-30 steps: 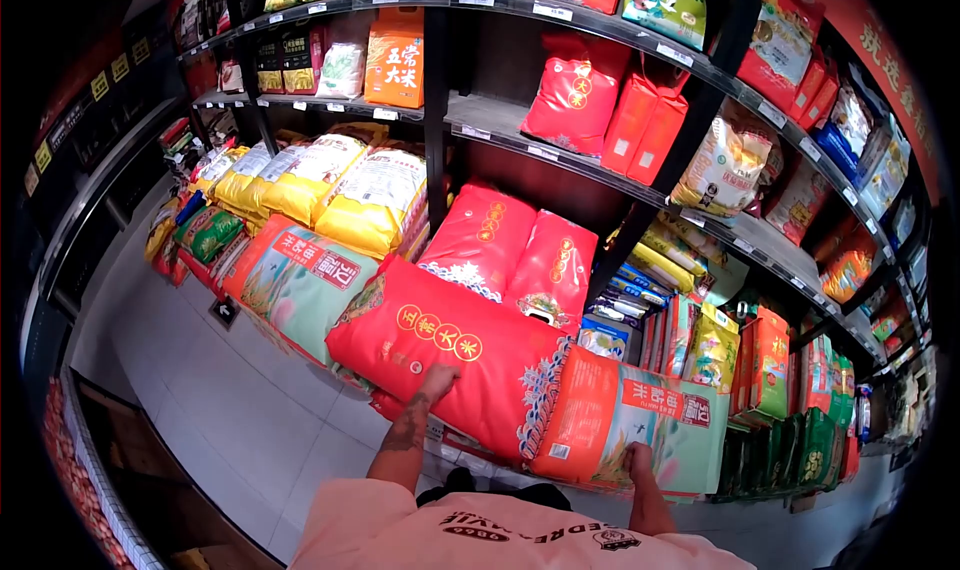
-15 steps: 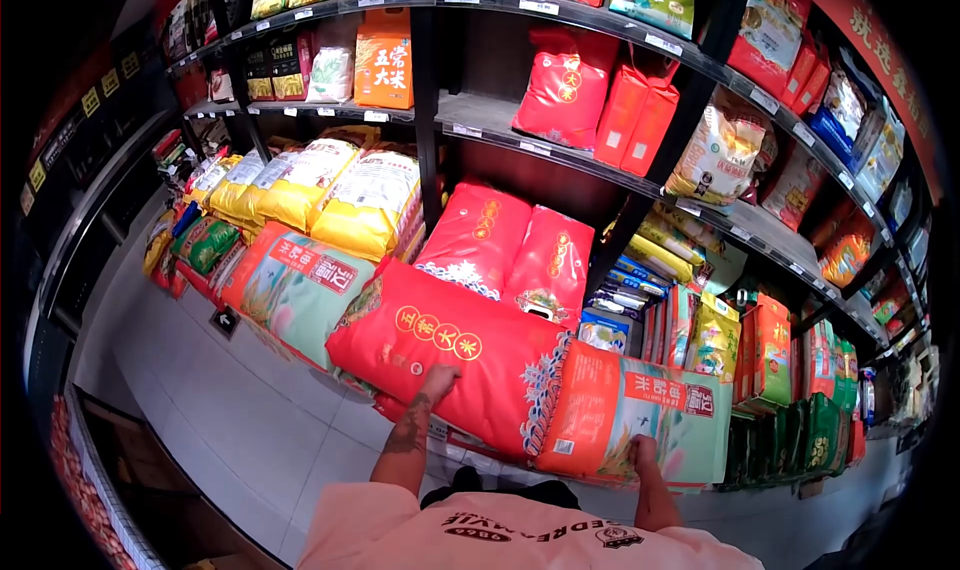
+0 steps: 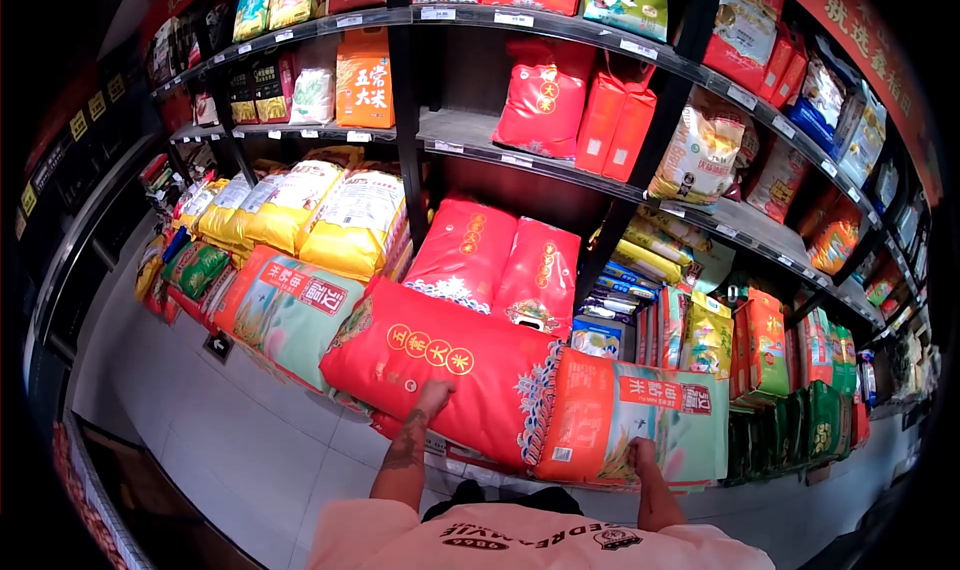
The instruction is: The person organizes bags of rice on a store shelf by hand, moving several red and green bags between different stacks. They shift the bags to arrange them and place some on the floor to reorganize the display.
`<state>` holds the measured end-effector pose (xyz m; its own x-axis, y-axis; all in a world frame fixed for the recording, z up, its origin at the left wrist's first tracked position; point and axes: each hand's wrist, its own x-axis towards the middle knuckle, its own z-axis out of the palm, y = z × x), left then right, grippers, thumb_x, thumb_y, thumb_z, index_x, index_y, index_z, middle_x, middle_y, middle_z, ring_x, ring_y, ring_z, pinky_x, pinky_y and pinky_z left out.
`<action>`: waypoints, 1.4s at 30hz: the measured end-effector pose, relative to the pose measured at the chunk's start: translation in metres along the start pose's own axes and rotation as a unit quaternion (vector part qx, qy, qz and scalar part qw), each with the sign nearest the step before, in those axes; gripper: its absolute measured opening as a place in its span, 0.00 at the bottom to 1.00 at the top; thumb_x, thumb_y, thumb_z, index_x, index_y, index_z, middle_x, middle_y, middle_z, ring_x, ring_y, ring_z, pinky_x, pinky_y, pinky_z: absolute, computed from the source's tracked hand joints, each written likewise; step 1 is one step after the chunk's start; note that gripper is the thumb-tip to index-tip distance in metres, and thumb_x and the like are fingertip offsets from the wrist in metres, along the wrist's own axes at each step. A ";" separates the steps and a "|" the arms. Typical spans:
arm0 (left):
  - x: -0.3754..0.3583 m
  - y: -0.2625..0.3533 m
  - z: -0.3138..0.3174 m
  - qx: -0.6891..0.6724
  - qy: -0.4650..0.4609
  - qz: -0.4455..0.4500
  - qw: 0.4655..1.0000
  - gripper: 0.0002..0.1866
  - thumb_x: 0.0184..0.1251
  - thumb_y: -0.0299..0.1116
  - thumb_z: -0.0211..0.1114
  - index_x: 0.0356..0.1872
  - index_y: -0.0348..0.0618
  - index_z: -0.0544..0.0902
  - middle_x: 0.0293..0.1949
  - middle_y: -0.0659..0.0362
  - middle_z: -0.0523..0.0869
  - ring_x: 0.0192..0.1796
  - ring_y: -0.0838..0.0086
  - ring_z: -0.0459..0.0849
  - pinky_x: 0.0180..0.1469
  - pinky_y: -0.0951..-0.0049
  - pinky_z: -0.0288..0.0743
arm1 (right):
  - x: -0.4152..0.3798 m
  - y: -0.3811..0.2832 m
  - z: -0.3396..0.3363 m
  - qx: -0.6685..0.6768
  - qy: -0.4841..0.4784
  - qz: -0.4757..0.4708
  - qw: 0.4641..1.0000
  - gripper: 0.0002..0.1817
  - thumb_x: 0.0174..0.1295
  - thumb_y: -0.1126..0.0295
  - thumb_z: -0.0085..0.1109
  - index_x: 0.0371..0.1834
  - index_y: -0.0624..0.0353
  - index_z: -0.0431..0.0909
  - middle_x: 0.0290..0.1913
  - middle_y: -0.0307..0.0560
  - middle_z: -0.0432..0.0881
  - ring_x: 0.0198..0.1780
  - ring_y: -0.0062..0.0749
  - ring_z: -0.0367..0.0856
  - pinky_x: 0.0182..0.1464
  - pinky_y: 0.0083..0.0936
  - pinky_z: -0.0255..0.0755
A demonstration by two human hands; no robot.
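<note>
A large red rice bag with gold circles and characters lies across the front of the low display. My left hand is closed at its near side, fingers curled against the red plastic. To its right lies an orange and pale green rice bag, next to the red bag's patterned end. At the middle of that bag's near part, my right hand is closed on the plastic; its fingertips are partly hidden. Two more red rice bags lie just behind.
Another orange and green bag lies to the left, with yellow and white rice bags behind it. Black shelves above carry many packages. Green bags stand low at the right. Grey tiled floor shows at the left.
The view has tilted slightly, so the shelves and bags sit a little differently in it. Both hands keep about the same places on the two bags.
</note>
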<state>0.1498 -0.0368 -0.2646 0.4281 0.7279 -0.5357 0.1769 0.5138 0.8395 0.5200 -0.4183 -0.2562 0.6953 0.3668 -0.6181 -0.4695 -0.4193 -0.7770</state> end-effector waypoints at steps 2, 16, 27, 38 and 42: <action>0.001 -0.002 -0.002 0.002 -0.008 -0.013 1.000 0.14 0.55 0.30 0.58 0.12 0.43 0.71 0.07 0.62 0.66 0.07 0.75 0.61 0.10 0.72 0.50 | 0.002 0.001 -0.001 0.008 -0.007 0.012 1.000 0.15 0.49 0.72 0.49 0.08 0.51 0.57 0.08 0.38 0.55 0.06 0.27 0.51 0.11 0.28 0.42; -0.004 -0.002 -0.003 0.003 -0.012 -0.007 1.000 0.13 0.54 0.31 0.59 0.12 0.43 0.73 0.07 0.63 0.66 0.07 0.77 0.61 0.11 0.73 0.49 | 0.010 0.007 -0.006 -0.001 -0.026 -0.036 0.999 0.12 0.49 0.73 0.50 0.10 0.62 0.65 0.08 0.43 0.61 0.06 0.30 0.56 0.09 0.30 0.48; -0.003 0.002 -0.001 0.002 -0.016 -0.004 1.000 0.14 0.55 0.30 0.59 0.11 0.44 0.71 0.07 0.65 0.65 0.07 0.78 0.60 0.10 0.73 0.48 | 0.016 0.013 -0.010 0.019 -0.022 -0.018 0.999 0.14 0.49 0.74 0.51 0.08 0.59 0.62 0.08 0.42 0.60 0.06 0.28 0.55 0.09 0.30 0.47; 0.003 -0.003 -0.003 0.007 -0.022 -0.012 1.000 0.14 0.55 0.30 0.58 0.11 0.46 0.70 0.07 0.66 0.65 0.07 0.79 0.59 0.10 0.74 0.47 | 0.018 0.011 -0.010 0.026 -0.023 -0.011 0.999 0.13 0.48 0.73 0.51 0.09 0.63 0.66 0.08 0.45 0.63 0.06 0.30 0.58 0.09 0.30 0.50; 0.005 -0.003 -0.009 -0.017 -0.053 -0.048 0.997 0.14 0.54 0.31 0.58 0.11 0.46 0.70 0.07 0.65 0.65 0.07 0.78 0.59 0.10 0.74 0.47 | 0.015 0.016 -0.010 -0.003 -0.008 -0.064 0.998 0.13 0.49 0.73 0.51 0.09 0.62 0.65 0.08 0.44 0.62 0.06 0.29 0.57 0.09 0.30 0.49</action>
<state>0.1441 -0.0305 -0.2705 0.5020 0.6230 -0.5999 0.1928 0.5956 0.7798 0.5282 -0.4275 -0.2770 0.7411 0.4304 -0.5152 -0.3739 -0.3728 -0.8492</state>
